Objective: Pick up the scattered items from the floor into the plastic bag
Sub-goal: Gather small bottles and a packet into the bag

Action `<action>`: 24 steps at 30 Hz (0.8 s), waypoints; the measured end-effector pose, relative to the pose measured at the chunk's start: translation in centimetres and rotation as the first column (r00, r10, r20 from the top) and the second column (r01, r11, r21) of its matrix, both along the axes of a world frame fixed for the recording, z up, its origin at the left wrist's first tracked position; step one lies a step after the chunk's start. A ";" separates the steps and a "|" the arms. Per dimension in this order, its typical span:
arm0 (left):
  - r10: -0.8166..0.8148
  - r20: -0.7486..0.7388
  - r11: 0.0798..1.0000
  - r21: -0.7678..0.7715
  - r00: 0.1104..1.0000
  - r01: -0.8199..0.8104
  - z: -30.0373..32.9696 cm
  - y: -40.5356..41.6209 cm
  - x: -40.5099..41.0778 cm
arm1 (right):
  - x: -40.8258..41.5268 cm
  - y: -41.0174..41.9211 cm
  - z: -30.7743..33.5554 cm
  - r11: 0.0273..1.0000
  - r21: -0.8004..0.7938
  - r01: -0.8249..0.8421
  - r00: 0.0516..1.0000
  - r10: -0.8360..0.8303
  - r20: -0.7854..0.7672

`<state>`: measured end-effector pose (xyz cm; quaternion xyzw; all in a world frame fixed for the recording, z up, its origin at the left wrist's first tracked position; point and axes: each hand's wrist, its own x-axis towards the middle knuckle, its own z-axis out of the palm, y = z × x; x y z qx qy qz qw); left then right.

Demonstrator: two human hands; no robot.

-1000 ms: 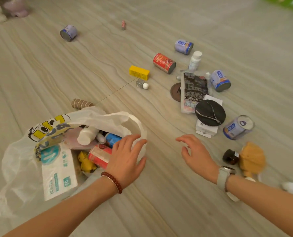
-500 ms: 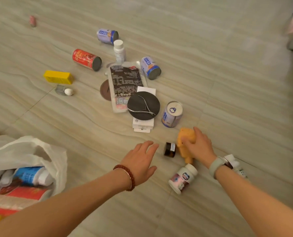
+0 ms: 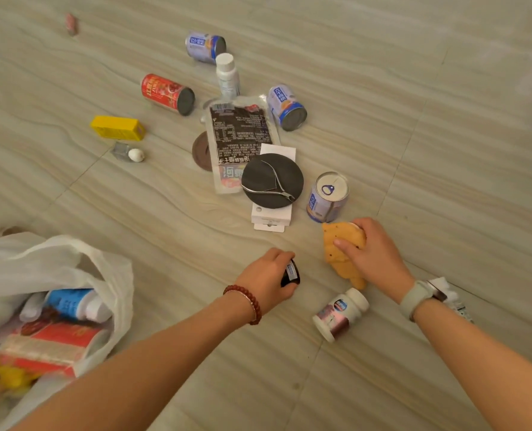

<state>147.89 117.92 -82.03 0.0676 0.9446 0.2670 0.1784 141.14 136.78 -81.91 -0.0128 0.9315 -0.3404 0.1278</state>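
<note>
Several items already sit in the plastic bag (image 3: pixel 72 262), left of the left hand (image 3: pixel 266 276): a blue-and-white bottle (image 3: pixel 75 304), a red pack (image 3: pixel 50 346), something yellow (image 3: pixel 6 373). Roughly a third done, I'd judge. Left hand curls over a small dark jar (image 3: pixel 291 273) on the floor (image 3: pixel 445 150), gripping it. Right hand (image 3: pixel 372 256) grips an orange soft toy (image 3: pixel 341 250), fingers wrapped over its top; cannot tell whether the toy is lifted. Left on the floor: a white pill bottle (image 3: pixel 339 315) between the wrists; an upright can (image 3: pixel 328 197) just beyond the right hand; further out a dark disc (image 3: pixel 272 180) with nippers (image 3: pixel 271 185) on white boxes (image 3: pixel 271 217), a black pouch (image 3: pixel 241 141), two blue cans (image 3: pixel 286 107) (image 3: pixel 205 46), a red can (image 3: pixel 166 93), a white bottle (image 3: pixel 227 76), a yellow box (image 3: pixel 117 128), a small clear bottle (image 3: pixel 128 152). Plenty remaining.
</note>
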 end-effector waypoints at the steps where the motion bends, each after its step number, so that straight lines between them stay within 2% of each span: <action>1: -0.007 -0.022 1.000 0.003 1.000 0.007 0.9 -1.4 0.9 | 0.2 -0.7 0.7 0.999 -0.010 -0.043 0.999 0.043 -0.012; 6: 0.033 -0.069 0.999 -0.024 0.997 -0.034 5.6 -9.5 7.1 | 2.0 -6.3 4.5 0.966 -0.183 -0.185 0.983 0.178 -0.054; 8: 0.149 -0.080 0.987 -0.049 0.986 -0.154 7.0 -12.7 10.1 | 2.8 -9.5 5.7 0.942 -0.268 -0.200 0.980 0.191 -0.060; 10: 0.291 -0.117 0.950 -0.082 0.950 -0.301 8.0 -15.9 13.0 | 3.9 -12.9 6.7 0.917 -0.339 -0.212 0.974 0.225 -0.002; 13: 0.413 -0.184 0.881 -0.170 0.892 -0.442 8.1 -20.5 17.2 | 6.2 -18.1 7.4 0.862 -0.398 -0.314 0.923 0.376 0.087; 16: 0.505 -0.188 0.821 -0.196 0.843 -0.536 7.5 -24.2 21.0 | 9.1 -22.9 7.9 0.799 -0.378 -0.468 0.849 0.525 0.058; 21: 0.643 -0.254 0.718 -0.128 0.723 -0.684 6.8 -27.1 25.1 | 12.8 -29.9 9.0 0.699 -0.182 -0.692 0.720 0.686 -0.104; 24: 0.663 -0.245 0.703 -0.120 0.707 -0.701 6.0 -27.8 25.4 | 14.0 -33.0 8.8 0.628 -0.101 -0.772 0.635 0.753 -0.172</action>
